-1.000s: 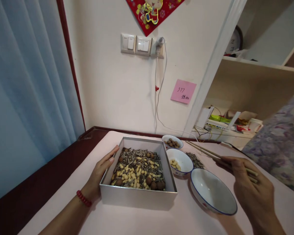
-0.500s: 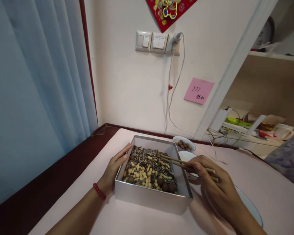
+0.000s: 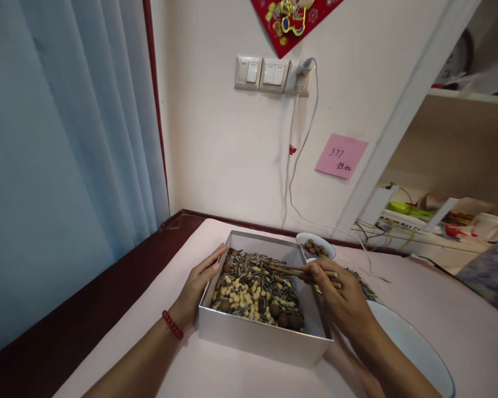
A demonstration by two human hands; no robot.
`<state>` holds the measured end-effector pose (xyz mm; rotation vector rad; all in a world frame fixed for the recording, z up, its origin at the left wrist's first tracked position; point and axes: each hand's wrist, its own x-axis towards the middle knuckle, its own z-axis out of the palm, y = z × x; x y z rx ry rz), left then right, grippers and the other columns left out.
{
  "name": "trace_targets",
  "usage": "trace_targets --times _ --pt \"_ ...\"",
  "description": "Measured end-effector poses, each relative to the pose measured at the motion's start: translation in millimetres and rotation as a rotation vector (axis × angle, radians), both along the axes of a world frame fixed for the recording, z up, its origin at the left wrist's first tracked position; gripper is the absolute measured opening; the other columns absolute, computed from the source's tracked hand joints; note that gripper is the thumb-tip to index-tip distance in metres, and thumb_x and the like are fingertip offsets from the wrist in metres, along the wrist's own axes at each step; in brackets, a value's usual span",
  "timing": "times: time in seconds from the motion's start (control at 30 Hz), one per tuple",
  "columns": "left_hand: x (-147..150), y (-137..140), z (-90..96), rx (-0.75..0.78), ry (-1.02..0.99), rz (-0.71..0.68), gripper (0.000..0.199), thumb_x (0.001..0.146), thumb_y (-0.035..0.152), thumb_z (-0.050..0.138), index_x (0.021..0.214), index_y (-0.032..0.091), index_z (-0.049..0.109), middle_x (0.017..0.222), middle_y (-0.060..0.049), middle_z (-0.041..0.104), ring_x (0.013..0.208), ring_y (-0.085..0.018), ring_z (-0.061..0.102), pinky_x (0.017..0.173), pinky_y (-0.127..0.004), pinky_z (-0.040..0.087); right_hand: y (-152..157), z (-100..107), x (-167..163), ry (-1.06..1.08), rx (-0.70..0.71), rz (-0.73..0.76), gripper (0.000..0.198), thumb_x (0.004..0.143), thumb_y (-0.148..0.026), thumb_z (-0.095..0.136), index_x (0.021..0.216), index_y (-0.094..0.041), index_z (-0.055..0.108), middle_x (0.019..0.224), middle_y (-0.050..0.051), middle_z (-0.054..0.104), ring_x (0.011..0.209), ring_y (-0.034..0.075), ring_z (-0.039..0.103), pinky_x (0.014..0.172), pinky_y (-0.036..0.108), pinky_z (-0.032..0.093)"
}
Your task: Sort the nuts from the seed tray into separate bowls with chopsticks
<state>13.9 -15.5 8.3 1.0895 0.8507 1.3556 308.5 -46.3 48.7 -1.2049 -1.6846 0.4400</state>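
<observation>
A square silver metal box point(image 3: 265, 340) holds a mix of striped sunflower seeds point(image 3: 249, 261), peanuts in their shells point(image 3: 243, 293) and round brown nuts point(image 3: 295, 321). My left hand point(image 3: 193, 293), a red bead bracelet on its wrist, lies with outstretched fingers against the box's left side, fingertips at the rim. Over the right rim, my right hand point(image 3: 338, 293) grips a pair of wooden chopsticks point(image 3: 288, 269). Their tips reach down among the seeds and peanuts near the box's middle. Whether they pinch anything is too small to tell.
Behind the box stands a white bowl point(image 3: 331, 249) of brown nuts. A second bowl is mostly hidden by my right hand. More sunflower seeds point(image 3: 362, 284) show beyond that hand, and a large white plate point(image 3: 415, 342) lies to the right. A white cable point(image 3: 336, 228) runs onto the table.
My right hand has shifted left and a little up, closer to the box, with the chopstick tips still among the seeds. Sunflower seeds beyond it have come into view. My left hand stays at the box.
</observation>
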Motion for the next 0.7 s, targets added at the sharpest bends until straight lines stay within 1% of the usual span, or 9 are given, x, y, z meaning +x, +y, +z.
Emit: trace_targets --times 0.1,0.17,0.27,0.33,0.4,0.47,0.53,0.6,0.7 --pt "0.5 -0.8 2.6 -0.007 0.002 -0.005 0.047 0.081 0.046 0.075 0.124 0.027 0.072 0.159 -0.003 0.04 0.143 -0.036 0.04 0.115 -0.044 0.039 -13.1 6.3 3.1 0.102 -0.048 -0.022 0.034 0.096 -0.051 0.052 0.089 -0.021 0.067 0.085 0.004 0.067 0.079 0.019 0.065 0.071 0.031 0.054" --pt "0.2 -0.7 3.5 -0.004 0.008 0.0 0.048 0.081 0.046 0.074 0.125 0.027 0.072 0.158 -0.003 0.04 0.143 -0.036 0.04 0.115 -0.045 0.039 -23.3 13.2 8.9 0.151 -0.051 -0.033 0.034 0.095 -0.051 0.054 0.091 -0.021 0.069 0.088 0.005 0.068 0.082 0.021 0.067 0.07 0.03 0.055" --pt "-0.1 -0.1 3.7 0.002 0.034 0.016 0.049 0.081 0.047 0.074 0.125 0.026 0.071 0.158 -0.004 0.042 0.144 -0.036 0.039 0.118 -0.046 0.035 -41.1 25.0 25.8 0.143 0.071 -0.097 0.032 0.094 -0.05 0.056 0.09 -0.022 0.072 0.093 0.005 0.069 0.085 0.021 0.068 0.073 0.03 0.056" --pt "0.1 0.1 3.3 -0.004 0.031 0.018 0.052 0.081 0.047 0.074 0.128 0.026 0.069 0.157 -0.004 0.043 0.144 -0.036 0.038 0.118 -0.046 0.034 -56.1 33.0 40.4 0.116 0.183 -0.213 0.03 0.093 -0.049 0.058 0.089 -0.024 0.073 0.096 0.005 0.07 0.087 0.02 0.068 0.075 0.029 0.056" --pt "0.5 0.2 2.7 -0.017 0.013 0.015 0.055 0.081 0.047 0.074 0.131 0.026 0.067 0.156 -0.005 0.044 0.143 -0.037 0.04 0.117 -0.045 0.037 -72.0 40.3 54.4 0.12 0.277 -0.355 0.027 0.093 -0.048 0.059 0.091 -0.025 0.073 0.098 0.005 0.07 0.09 0.02 0.067 0.079 0.03 0.056" --pt "0.4 0.4 1.9 -0.033 0.009 0.01 0.056 0.081 0.048 0.074 0.133 0.027 0.066 0.157 -0.005 0.043 0.141 -0.036 0.043 0.114 -0.043 0.041 -84.7 44.7 66.5 0.148 0.347 -0.486 0.026 0.093 -0.049 0.059 0.093 -0.026 0.072 0.099 0.004 0.069 0.092 0.02 0.067 0.086 0.033 0.055" --pt "-0.3 1.1 0.8 -0.048 0.017 0.001 0.057 0.082 0.048 0.073 0.135 0.029 0.064 0.157 -0.004 0.042 0.14 -0.036 0.045 0.112 -0.041 0.044 -89.5 43.7 78.3 0.164 0.395 -0.591 0.028 0.092 -0.05 0.059 0.093 -0.025 0.07 0.1 0.004 0.068 0.092 0.02 0.068 0.09 0.035 0.054" --pt "-1.3 2.0 -0.3 -0.053 0.017 -0.015 0.057 0.083 0.048 0.072 0.136 0.031 0.063 0.157 -0.003 0.043 0.139 -0.035 0.045 0.11 -0.041 0.046 -84.7 36.0 91.6 0.167 0.381 -0.649 0.033 0.092 -0.054 0.058 0.089 -0.023 0.07 0.098 0.005 0.068 0.09 0.021 0.069 0.086 0.036 0.056" --pt "-2.5 3.5 -1.2 -0.039 0.024 -0.014 0.055 0.084 0.048 0.072 0.136 0.03 0.063 0.157 -0.003 0.042 0.14 -0.035 0.044 0.11 -0.041 0.046 -66.8 17.8 112.0 0.224 0.222 -0.62 0.043 0.087 -0.063 0.06 0.089 -0.021 0.069 0.092 0.005 0.069 0.082 0.021 0.07 0.079 0.036 0.059"
